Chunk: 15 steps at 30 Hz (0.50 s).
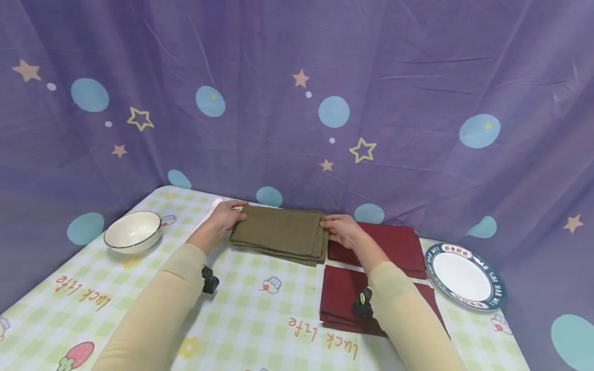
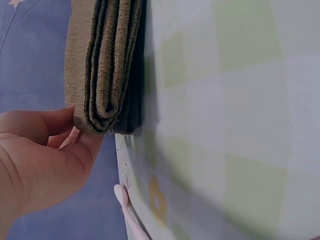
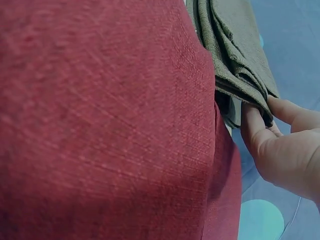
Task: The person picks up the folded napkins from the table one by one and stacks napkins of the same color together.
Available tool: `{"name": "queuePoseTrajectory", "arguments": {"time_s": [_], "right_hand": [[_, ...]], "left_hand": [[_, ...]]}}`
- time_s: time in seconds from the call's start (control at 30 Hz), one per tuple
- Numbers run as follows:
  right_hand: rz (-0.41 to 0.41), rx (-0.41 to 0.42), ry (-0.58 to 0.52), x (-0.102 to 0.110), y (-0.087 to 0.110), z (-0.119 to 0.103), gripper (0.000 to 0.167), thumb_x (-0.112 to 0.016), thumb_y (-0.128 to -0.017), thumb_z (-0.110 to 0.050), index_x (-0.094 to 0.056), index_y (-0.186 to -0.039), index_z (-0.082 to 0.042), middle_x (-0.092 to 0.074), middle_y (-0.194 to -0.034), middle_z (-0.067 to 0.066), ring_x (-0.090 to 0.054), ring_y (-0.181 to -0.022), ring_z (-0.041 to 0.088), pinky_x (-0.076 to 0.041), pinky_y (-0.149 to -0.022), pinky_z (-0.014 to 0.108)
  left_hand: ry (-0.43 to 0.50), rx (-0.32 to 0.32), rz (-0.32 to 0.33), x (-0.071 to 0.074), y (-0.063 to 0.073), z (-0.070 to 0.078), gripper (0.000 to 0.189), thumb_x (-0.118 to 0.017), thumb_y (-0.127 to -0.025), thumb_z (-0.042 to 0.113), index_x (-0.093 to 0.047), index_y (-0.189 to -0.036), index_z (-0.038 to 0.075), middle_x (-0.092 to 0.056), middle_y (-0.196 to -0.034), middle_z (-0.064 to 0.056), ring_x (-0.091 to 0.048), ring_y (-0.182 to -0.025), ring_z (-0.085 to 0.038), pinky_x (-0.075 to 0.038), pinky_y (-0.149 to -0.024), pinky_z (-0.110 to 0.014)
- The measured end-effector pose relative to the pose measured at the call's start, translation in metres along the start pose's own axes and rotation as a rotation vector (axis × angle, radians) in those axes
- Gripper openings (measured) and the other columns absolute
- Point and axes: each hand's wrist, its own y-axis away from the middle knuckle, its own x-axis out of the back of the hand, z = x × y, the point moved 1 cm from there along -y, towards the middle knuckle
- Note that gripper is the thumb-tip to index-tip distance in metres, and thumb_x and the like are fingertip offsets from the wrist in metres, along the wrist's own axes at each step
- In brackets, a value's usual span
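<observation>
A folded olive-green cloth [image 1: 283, 230] lies across the far side of the table, several layers thick. My left hand [image 1: 226, 215] pinches its left end, and the left wrist view shows the thumb at the folded edge [image 2: 105, 75] with fingers beneath. At the opposite end my right hand [image 1: 342, 229] holds a corner, thumb above and fingers below in the right wrist view. Under the held cloth, more green folded fabric [image 3: 232, 112] shows. Two folded dark red cloths, a far one [image 1: 392, 246] and a near one [image 1: 343, 296], lie beside and under my right forearm.
A white bowl [image 1: 133, 232] with a dark rim stands at the left. A white plate [image 1: 461, 275] with a dark green lettered rim lies at the right. Behind my left hand is a pale pink, slender-handled item [image 2: 131, 215]. A purple curtain [image 1: 278, 77] hangs along the table's far edge.
</observation>
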Motion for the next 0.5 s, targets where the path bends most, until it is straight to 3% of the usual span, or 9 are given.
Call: {"name": "queuePoseTrajectory", "arguments": {"time_s": [0.13, 0.37, 0.5], "right_hand": [[0.03, -0.002, 0.005, 0.003, -0.005, -0.002, 0.042, -0.056, -0.1, 0.004, -0.046, -0.14, 0.012, -0.056, -0.124, 0.018, -0.053, -0.121, 0.029, -0.043, -0.108, 0.049], [0.028, 0.004, 0.026, 0.007, -0.008, -0.008, 0.047, -0.056, -0.101, 0.002, -0.044, -0.145, 0.011, -0.043, -0.15, 0.027, -0.039, -0.14, 0.037, -0.038, -0.112, 0.05], [0.042, 0.003, 0.031, 0.008, -0.009, -0.009, 0.047, -0.056, -0.101, 0.001, -0.044, -0.145, 0.011, -0.043, -0.15, 0.026, -0.038, -0.141, 0.037, -0.036, -0.113, 0.05]], "left_hand": [[-0.013, 0.001, 0.001, -0.002, -0.004, 0.004, 0.054, -0.058, -0.098, -0.002, -0.046, -0.15, 0.0, -0.057, -0.137, -0.028, -0.064, -0.093, -0.016, -0.056, -0.076, -0.024], [-0.011, 0.018, 0.0, -0.001, -0.013, 0.007, 0.053, -0.058, -0.099, -0.001, -0.046, -0.151, 0.003, -0.058, -0.135, -0.027, -0.055, -0.059, -0.003, -0.047, -0.055, -0.019], [0.011, 0.033, 0.001, -0.002, -0.017, 0.009, 0.053, -0.058, -0.099, -0.002, -0.046, -0.151, 0.003, -0.051, -0.143, -0.025, -0.06, -0.071, -0.01, -0.05, -0.06, -0.02]]}}
